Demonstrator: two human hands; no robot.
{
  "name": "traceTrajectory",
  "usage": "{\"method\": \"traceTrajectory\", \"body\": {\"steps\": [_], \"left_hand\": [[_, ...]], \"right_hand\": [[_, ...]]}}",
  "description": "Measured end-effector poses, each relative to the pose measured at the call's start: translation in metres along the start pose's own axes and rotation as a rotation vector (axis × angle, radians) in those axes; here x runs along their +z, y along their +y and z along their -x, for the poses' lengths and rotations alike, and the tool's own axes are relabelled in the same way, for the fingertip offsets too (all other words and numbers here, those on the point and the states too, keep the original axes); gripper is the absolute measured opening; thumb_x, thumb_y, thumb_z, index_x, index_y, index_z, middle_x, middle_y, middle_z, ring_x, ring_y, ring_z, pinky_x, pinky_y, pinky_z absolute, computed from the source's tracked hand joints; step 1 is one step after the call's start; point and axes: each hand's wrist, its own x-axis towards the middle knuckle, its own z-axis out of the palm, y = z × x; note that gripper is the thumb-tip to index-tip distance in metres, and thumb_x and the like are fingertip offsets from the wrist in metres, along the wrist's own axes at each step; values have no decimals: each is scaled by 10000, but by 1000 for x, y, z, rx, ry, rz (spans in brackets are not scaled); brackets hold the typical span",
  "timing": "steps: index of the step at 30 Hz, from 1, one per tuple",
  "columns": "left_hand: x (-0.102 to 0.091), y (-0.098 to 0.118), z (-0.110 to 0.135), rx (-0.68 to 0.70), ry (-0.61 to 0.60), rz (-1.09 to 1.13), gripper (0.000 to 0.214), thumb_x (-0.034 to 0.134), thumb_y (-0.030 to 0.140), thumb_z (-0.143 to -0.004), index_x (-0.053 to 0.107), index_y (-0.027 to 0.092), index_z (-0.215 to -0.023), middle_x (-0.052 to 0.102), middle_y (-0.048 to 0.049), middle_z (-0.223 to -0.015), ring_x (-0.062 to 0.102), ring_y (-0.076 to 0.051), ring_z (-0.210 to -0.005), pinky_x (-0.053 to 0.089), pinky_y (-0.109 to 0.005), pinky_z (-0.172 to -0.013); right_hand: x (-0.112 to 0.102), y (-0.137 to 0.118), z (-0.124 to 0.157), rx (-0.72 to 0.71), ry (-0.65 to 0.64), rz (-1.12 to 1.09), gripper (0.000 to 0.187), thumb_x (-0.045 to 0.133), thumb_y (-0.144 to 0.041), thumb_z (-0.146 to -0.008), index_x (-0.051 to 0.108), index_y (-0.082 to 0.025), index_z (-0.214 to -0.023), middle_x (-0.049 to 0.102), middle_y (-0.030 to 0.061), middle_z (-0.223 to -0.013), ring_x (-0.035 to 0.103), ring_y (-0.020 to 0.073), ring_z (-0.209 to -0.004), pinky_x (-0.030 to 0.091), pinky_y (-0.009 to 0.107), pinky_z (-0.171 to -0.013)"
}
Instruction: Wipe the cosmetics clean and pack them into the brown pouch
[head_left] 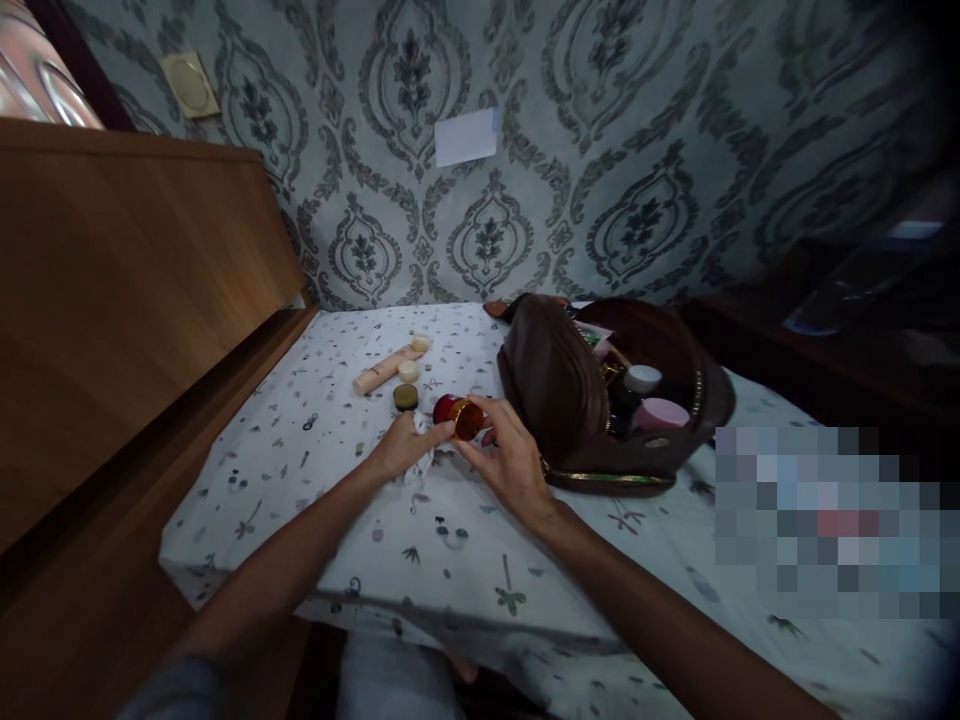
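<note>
Head view: your right hand [508, 455] pinches the jar [448, 407], likely to steady it; I can't tell if your left hand [405, 445] grips.

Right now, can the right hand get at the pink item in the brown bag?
Probably yes, once freed: the right hand has its fingers on the red-and-gold container. The brown bag beside it gapes open, and nothing visible covers the pink item near the opening's edge.

Jar [457, 417] part-hidden by fingers [498, 410]; cabinet [135, 270] cut off at left; patch [832, 520] at right blurred.
</note>
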Motion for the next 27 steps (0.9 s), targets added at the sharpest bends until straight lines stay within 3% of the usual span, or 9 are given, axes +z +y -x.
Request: {"method": "traceTrajectory", "body": {"steps": [7,12,17,22,27], "left_hand": [[1,6,7,175,145,-114,385,693,539,-875,672,160,-934,685,-40,-845,623,-218,-844,508,-339,-831],[0,6,9,290,124,-225,420,580,518,-964,660,150,-1148,680,-87,-1044,624,-241,-984,496,-353,-942],[2,7,13,362,53,-390,471,516,521,-994,667,224,-1327,626,-98,-1169,603,-263,-1129,480,-374,-1034],[5,9,15,383,0,-412,423,501,519,-995,765,247,-1182,616,-100,-1230,605,-261,-1174,491,-376,-1034],[8,17,13,338,141,-228,447,518,526,-971,771,173,-862,698,-108,-982,644,-263,-1050,501,-372,-983]], "right_hand": [[0,-1,0,90,-50,-10,442,722,-351,-839,652,-233,-1260,697,107,-1115,677,262,-964,594,396,-844],[0,-6,-1,141,-87,-25,444,731,-355,-816,672,-209,-1231,683,86,-1003,669,243,-853,588,395,-812],[2,-5,-3,184,-140,29,246,701,-337,-804,724,-192,-1002,641,65,-888,640,227,-803,564,368,-771],[6,3,-4,289,-148,-18,372,758,-317,-729,735,-186,-1077,677,74,-954,648,228,-836,561,358,-776],[8,-4,-4,366,-160,-77,385,813,-305,-707,727,-186,-1063,681,43,-954,627,172,-776,546,323,-739]]}}
